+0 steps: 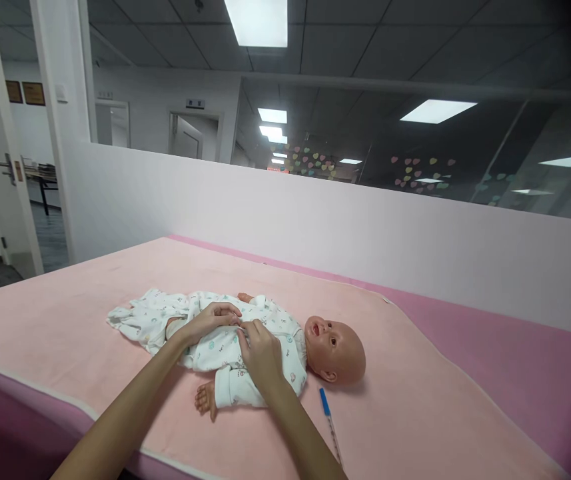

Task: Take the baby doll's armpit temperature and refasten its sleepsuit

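Note:
A baby doll (pixel 335 347) lies on its back on a pink blanket (pixel 90 313), head to the right, dressed in a white printed romper (pixel 200 343). My left hand (pixel 212 319) rests on the doll's belly, fingers curled and pinching the romper's front. My right hand (pixel 260 353) lies over the doll's chest, fingers pinched on the same fabric seam, close to the left hand. The doll's near arm and bare hand (pixel 206 400) stick out towards me.
A thin thermometer with a blue cap (pixel 329 423) lies on the blanket beside my right forearm. A low white wall (pixel 365 227) with glass above it runs behind the table. An open doorway is at the far left.

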Tool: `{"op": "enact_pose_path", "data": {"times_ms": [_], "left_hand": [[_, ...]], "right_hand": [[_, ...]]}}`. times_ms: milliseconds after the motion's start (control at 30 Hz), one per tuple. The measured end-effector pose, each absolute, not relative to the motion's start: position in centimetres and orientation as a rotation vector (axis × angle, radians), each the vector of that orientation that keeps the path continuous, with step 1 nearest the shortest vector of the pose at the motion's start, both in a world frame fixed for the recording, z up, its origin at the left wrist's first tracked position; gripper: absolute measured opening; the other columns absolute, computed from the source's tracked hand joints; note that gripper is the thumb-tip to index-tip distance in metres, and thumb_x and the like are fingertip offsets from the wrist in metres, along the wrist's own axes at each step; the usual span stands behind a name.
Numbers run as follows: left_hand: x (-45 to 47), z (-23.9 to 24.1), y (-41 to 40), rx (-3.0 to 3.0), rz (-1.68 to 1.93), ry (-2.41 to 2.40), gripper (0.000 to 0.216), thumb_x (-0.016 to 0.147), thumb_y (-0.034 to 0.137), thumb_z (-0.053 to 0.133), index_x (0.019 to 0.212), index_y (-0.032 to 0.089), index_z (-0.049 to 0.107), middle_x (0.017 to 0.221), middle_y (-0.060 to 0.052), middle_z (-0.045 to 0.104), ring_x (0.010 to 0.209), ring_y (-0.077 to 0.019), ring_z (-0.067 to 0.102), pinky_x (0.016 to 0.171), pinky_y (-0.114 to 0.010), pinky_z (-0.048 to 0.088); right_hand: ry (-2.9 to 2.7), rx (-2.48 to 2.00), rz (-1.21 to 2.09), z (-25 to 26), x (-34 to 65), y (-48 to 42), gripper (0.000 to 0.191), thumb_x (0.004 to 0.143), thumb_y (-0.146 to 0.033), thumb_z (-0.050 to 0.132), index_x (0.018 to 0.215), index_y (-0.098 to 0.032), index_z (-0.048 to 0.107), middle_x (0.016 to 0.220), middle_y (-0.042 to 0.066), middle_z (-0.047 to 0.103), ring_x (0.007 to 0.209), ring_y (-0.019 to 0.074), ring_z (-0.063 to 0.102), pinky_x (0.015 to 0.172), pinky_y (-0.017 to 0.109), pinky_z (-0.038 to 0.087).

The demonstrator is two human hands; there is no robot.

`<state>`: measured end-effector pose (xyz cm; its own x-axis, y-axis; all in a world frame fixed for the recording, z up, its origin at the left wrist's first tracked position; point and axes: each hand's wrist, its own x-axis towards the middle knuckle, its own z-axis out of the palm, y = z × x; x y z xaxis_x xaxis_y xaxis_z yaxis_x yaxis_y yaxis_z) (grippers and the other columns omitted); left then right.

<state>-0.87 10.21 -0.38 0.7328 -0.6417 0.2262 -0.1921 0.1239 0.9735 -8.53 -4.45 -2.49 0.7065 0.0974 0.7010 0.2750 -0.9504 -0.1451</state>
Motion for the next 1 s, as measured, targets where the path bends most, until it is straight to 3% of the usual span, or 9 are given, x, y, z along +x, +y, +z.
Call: {"op": "enact_pose_path", "data": {"times_ms": [167, 300, 633, 1000], "left_hand": [[-0.5, -0.47, 10.31, 1.524, -0.409, -0.812, 0.033, 0.058, 0.021, 0.073, 0.089, 0.013, 0.061, 0.093, -0.009, 0.064, 0.087, -0.018, 0.059, 0.077, -0.029, 0.045], [-0.27, -0.56, 10.42, 1.534, -0.476, -0.764, 0.038, 0.06, 0.02, 0.07, 0.096, 0.013, 0.062, 0.095, -0.011, 0.065, 0.093, -0.021, 0.058, 0.076, -0.029, 0.045], [-0.88, 0.02, 10.69, 1.547, -0.465, -0.781, 0.045, 0.067, 0.022, 0.065, 0.111, 0.017, 0.056, 0.089, -0.006, 0.065, 0.082, -0.0152, 0.056, 0.072, -0.025, 0.042], [-0.76, 0.03, 10.55, 1.532, -0.482, -0.816, 0.041, 0.07, 0.025, 0.063, 0.11, 0.018, 0.055, 0.083, -0.004, 0.059, 0.075, -0.012, 0.05, 0.067, -0.023, 0.038]], "right_hand": [[-0.265, -2.645, -1.088, -2.35, -8.55, -4.42, 0.014, 0.086, -0.025, 0.042, 0.088, -0.021, 0.056, 0.075, -0.001, 0.056, 0.062, 0.0114, 0.05, 0.051, 0.023, 0.027], [-0.256, -2.64, -1.101, -2.42, -8.38, -4.48, 0.018, 0.088, -0.023, 0.038, 0.089, -0.021, 0.056, 0.074, 0.0, 0.056, 0.06, 0.0108, 0.049, 0.051, 0.023, 0.027], [-0.199, -2.611, -1.073, -2.68, -8.45, -4.38, 0.017, 0.088, -0.024, 0.037, 0.085, -0.021, 0.054, 0.075, -0.001, 0.055, 0.059, 0.0099, 0.049, 0.051, 0.021, 0.03], [-0.157, -2.608, -1.062, -2.57, -8.42, -4.36, 0.018, 0.088, -0.024, 0.037, 0.085, -0.021, 0.054, 0.073, 0.0, 0.055, 0.057, 0.0104, 0.049, 0.049, 0.022, 0.029]]}}
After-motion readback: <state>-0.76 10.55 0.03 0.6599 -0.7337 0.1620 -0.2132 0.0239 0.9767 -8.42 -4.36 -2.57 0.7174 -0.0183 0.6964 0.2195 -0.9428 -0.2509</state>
